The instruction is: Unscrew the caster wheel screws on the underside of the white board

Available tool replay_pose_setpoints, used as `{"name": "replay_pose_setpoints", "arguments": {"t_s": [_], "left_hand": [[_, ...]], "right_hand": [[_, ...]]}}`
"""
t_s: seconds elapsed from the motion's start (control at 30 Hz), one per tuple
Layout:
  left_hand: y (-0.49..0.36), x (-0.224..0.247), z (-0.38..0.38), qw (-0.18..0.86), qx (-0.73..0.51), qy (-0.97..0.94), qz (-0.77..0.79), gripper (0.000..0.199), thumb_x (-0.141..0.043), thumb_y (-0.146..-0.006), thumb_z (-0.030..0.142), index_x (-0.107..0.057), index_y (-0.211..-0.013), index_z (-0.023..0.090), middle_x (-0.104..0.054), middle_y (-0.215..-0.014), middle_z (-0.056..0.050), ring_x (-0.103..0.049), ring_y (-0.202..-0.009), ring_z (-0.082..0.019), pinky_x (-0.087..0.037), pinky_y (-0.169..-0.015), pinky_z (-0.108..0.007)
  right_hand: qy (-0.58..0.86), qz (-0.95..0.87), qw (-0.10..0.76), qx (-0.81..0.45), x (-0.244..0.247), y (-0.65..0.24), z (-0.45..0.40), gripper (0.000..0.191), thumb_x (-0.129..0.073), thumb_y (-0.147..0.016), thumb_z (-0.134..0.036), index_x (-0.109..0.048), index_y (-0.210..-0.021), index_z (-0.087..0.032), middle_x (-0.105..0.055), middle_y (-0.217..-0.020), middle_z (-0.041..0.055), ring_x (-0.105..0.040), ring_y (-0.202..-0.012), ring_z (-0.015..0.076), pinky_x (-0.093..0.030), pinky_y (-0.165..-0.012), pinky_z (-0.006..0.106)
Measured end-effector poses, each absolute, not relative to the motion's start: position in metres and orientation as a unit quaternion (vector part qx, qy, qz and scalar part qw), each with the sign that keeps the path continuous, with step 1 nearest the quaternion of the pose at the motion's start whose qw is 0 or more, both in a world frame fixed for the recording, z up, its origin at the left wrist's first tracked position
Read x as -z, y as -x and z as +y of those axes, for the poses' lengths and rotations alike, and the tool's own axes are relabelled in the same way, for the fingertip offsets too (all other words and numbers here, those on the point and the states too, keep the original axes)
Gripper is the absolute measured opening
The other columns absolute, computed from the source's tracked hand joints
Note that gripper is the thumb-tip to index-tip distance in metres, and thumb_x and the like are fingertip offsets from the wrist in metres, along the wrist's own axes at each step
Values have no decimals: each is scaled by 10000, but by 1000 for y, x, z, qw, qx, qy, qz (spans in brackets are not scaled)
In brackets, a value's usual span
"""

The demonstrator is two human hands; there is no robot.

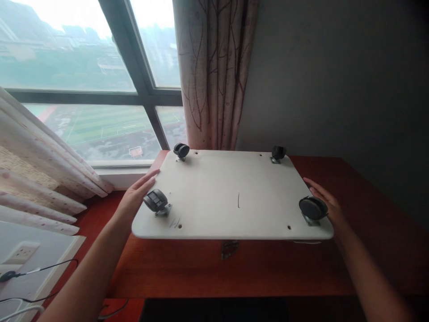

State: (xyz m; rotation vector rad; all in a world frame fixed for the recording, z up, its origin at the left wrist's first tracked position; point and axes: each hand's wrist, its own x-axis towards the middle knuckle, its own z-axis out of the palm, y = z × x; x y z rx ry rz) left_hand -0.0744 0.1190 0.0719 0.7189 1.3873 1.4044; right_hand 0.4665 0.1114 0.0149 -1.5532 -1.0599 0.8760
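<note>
A white board (231,192) with rounded corners faces up, with black swivel casters mounted near its corners. Two of them are the near-left caster (156,201) and the near-right caster (313,208). My left hand (136,193) grips the left edge, its fingers stretched along the side and partly under it. On the opposite edge, my right hand (325,199) holds the board too, partly hidden behind the near-right caster. Small holes and dark pen marks show on the white surface. Beneath the front edge, a small object (229,249) is mostly covered, and I cannot tell its kind.
A reddish-brown wooden table (187,277) lies under the board. Behind it hangs a patterned curtain (214,76) beside a large window (110,125). At lower left are a wall socket (24,253) and a plugged-in black cable (43,268). A grey wall (335,80) stands at right.
</note>
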Motion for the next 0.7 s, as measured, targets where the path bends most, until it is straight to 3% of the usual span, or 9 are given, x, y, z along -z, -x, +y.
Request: {"name": "replay_pose_setpoints", "arguments": {"t_s": [0.47, 0.7], "left_hand": [[71, -72, 116, 495, -582, -305, 568, 650, -913, -623, 346, -742, -1236, 221, -757, -871, -12, -641, -578, -96, -520, -500, -133], [72, -71, 116, 494, -577, -313, 570, 641, -912, -629, 382, -745, -1231, 242, -757, -885, -4, -641, -595, -98, -514, -516, -137]], "right_hand": [[639, -437, 527, -351, -14, -466, 111, 412, -705, -840, -532, -739, -1205, -343, -679, -1349, -9, -620, -1275, 258, -545, -1025, 337], [639, -437, 532, -343, -16, -464, 109, 427, -718, -824, -534, -750, -1182, -304, -711, -1291, 18, -677, -1161, 245, -594, -879, 296]]}}
